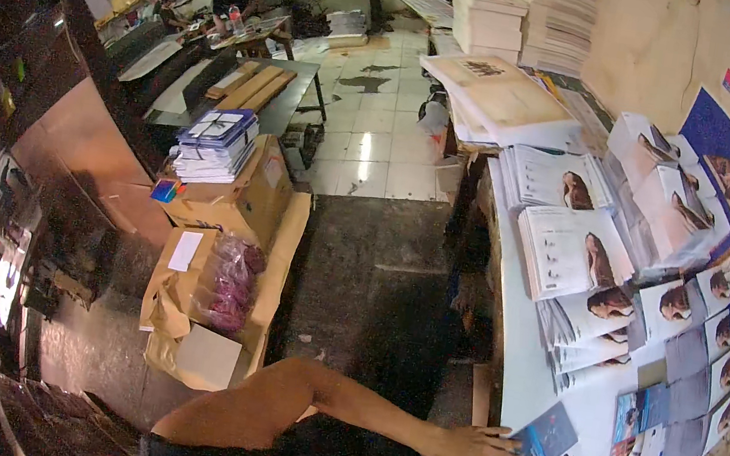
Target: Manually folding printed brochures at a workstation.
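the largest thing here is the long pale table on the right, along the wall. on it, stacks of printed sheets stand in close rows, picture side up, probably so that each pile is easy to tell from its neighbour. they leave a bare strip along the left edge, perhaps to give the arm some place.

at the near end rests the person's left hand, fingers loosely spread and, it seems, grasping nothing; the right hand i cannot see. the smallest is the dark blue print, just beside these fingertips; whether they touch it, i cannot tell. it lies flat, turned slantwise, with straight edges and a small reddish patch.
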The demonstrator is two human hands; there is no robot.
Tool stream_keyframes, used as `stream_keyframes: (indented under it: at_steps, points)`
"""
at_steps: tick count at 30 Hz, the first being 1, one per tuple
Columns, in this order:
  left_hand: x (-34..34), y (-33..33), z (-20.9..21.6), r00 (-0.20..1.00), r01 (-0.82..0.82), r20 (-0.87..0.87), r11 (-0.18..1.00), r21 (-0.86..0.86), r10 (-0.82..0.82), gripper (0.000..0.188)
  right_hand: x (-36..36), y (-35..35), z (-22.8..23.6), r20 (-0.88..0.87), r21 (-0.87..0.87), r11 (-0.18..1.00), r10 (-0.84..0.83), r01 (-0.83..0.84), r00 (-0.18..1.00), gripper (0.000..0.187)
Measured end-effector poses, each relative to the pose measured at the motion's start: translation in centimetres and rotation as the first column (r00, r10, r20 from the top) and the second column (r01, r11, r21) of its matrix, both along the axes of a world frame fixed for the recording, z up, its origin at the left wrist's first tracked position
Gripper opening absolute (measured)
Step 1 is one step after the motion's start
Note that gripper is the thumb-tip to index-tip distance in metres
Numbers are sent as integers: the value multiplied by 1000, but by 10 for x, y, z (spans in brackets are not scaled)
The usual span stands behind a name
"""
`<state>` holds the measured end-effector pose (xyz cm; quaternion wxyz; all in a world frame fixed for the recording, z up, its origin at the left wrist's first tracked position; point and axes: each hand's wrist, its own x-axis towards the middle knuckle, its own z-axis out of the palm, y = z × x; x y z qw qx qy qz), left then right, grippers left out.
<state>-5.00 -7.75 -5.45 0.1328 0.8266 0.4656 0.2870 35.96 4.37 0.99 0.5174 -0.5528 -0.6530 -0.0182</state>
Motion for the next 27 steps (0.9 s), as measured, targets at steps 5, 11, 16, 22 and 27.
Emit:
stream_keyframes:
  at_steps: [5,11,16,22,27]
  points:
    - [-14,-8,25,998,55,25,997,-50,-54,51,-32,-11,6,-43,-78,996,36,-39,998,46]
    - [-8,7,70,971,-18,236,1000,-18,21,44,20,-81,-25,-9,-330,901,-300,281,954,77]
    - [19,30,59,994,71,92,987,-148,-58,51,-83,-89,4,-993,-97,510,4,-855,115,86]
    - [31,44,29,712,-112,572,870,-481,408,70,-86,-46,-5,-993,60,345,-76,-937,-92,61]
    - [23,81,-43,194,-22,971,990,-139,141,21,-137,10,-18,-993,-88,116,-94,-989,77,50]
